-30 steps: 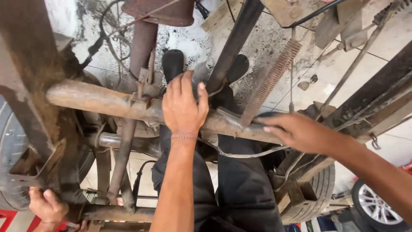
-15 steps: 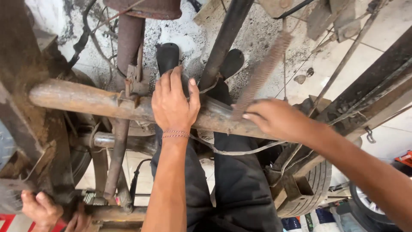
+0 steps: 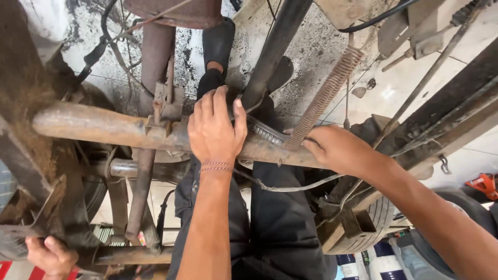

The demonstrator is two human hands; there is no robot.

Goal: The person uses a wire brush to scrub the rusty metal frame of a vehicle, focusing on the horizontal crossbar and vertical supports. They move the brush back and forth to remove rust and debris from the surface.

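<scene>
Since the earlier frame both hands had slid left along the rusty axle (image 3: 98,126), and the view had tilted so the spring (image 3: 324,98) sat more central. Left hand (image 3: 215,129) lay flat over the axle just right of the clamp bracket (image 3: 165,106), fingers draped across the top, grip open, likely to steady it. Right hand (image 3: 337,149) rested on the same tube at the spring's lower end, fingers curled toward the coil; whether they pinched anything I couldn't tell. Dark tube (image 3: 272,49) crossed over the axle between the two hands, crowding the left fingertips. Loose cable (image 3: 280,186) sagged under the axle. Tyre (image 3: 371,223) sat below the right forearm. Another person's hand (image 3: 49,256) gripped the frame (image 3: 31,171) at lower left, well apart.
</scene>
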